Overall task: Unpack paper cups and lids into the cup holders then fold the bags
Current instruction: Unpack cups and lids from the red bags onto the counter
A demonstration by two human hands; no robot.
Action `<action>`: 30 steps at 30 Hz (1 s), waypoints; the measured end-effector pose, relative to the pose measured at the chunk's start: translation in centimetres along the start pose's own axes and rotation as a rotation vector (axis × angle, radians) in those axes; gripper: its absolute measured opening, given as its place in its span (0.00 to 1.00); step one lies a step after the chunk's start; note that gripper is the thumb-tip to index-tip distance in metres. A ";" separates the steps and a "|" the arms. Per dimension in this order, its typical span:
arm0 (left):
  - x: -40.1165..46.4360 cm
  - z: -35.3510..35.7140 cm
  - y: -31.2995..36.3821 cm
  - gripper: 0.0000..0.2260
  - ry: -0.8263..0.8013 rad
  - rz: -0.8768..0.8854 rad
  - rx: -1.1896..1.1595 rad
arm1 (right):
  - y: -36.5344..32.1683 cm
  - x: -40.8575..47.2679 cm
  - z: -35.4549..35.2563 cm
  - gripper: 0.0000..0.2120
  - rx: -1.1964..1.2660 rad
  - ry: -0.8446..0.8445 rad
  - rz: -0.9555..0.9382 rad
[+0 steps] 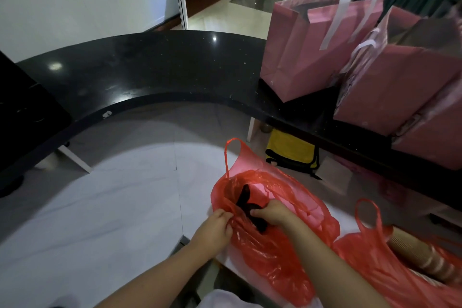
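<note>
A crumpled red plastic bag (272,252) lies on a white surface at the lower middle, one handle loop sticking up. My left hand (215,229) pinches the bag's left edge. My right hand (272,212) reaches into its mouth and grips a black object (246,201) that looks like stacked lids. A second red plastic bag (375,252) lies at the lower right, and a stack of brown ribbed paper cups (422,255) lies on its side inside it.
A curved black countertop (150,75) arcs across the middle. Pink paper bags (312,50) with white handles stand on its right part. A yellow and black bag (291,151) sits on the floor under the counter. A dark monitor (22,117) is at left.
</note>
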State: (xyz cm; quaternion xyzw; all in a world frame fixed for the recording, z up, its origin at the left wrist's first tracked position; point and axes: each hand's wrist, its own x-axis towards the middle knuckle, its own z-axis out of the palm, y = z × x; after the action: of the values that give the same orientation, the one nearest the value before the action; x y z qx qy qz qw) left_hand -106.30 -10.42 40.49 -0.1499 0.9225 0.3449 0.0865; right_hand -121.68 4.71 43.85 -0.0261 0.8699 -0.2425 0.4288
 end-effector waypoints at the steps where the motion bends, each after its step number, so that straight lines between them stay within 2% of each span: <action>1: 0.1 -0.2 0.1 0.15 0.035 0.004 0.027 | -0.3 -0.4 -0.6 0.18 -0.105 0.066 -0.039; 4: 0.5 -1.1 0.2 0.14 0.127 0.048 0.097 | -1.5 -1.9 -2.2 0.17 -0.279 0.199 -0.125; 11: 0.3 -4.8 -0.9 0.13 0.338 0.142 0.099 | -6.3 -6.0 -4.3 0.14 -0.293 0.357 -0.268; 16: -1.8 -7.8 -2.1 0.21 0.495 0.123 0.006 | -11.3 -8.1 -3.0 0.16 -0.240 0.370 -0.460; 19: -3.8 -9.3 -3.6 0.27 0.560 0.098 -0.032 | -14.7 -8.4 0.3 0.12 -0.221 0.271 -0.578; 21: -5.5 -10.0 -5.2 0.27 0.604 0.062 -0.047 | -16.7 -8.0 3.6 0.12 -0.217 0.161 -0.623; 23: -7.6 -10.3 -7.4 0.26 0.637 -0.039 -0.052 | -18.1 -7.2 7.4 0.12 -0.292 0.069 -0.628; 25: -10.3 -10.3 -10.2 0.23 0.658 -0.170 -0.038 | -18.8 -6.1 11.6 0.15 -0.367 -0.007 -0.596; 30: -18.5 -10.1 -16.8 0.16 0.636 -0.465 0.038 | -18.9 -5.0 22.6 0.20 -0.490 -0.265 -0.557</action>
State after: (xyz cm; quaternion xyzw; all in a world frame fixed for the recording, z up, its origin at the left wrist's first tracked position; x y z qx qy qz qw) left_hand -83.86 -25.15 42.59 -0.4524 0.8510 0.2355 -0.1250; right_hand -104.47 -19.67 44.27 -0.3939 0.7986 -0.1292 0.4363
